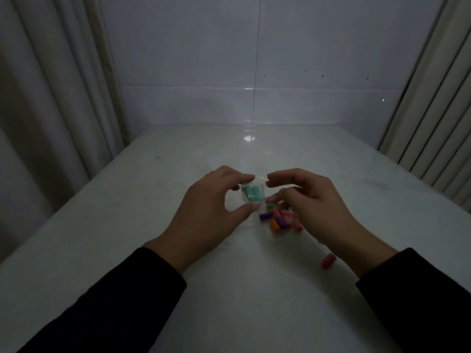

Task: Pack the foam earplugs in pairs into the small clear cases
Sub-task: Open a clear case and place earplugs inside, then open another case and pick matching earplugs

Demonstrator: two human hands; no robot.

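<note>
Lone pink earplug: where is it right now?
Head view: the lone pink earplug lies on the white table, just left of the right wrist, apart from and nearer the camera than the loose earplug pile.

Case: clear, see-through plastic.
Pair in the case: teal green, both plain.
Loose earplugs: a mixed heap of pink, purple, orange and green, each a single flat colour.
Purple earplug: deep violet, at the heap's left edge.
Orange earplug: bright orange, at the heap's near edge.
Lone earplug: pinkish red, plain.
Table: glossy off-white with faint marbling and pale reflections.
Sleeves: black, no pattern.
Wall: white glossy tiles with thin dark joints and a few small dark specks.
Curtains: beige, falling in vertical folds.
</note>
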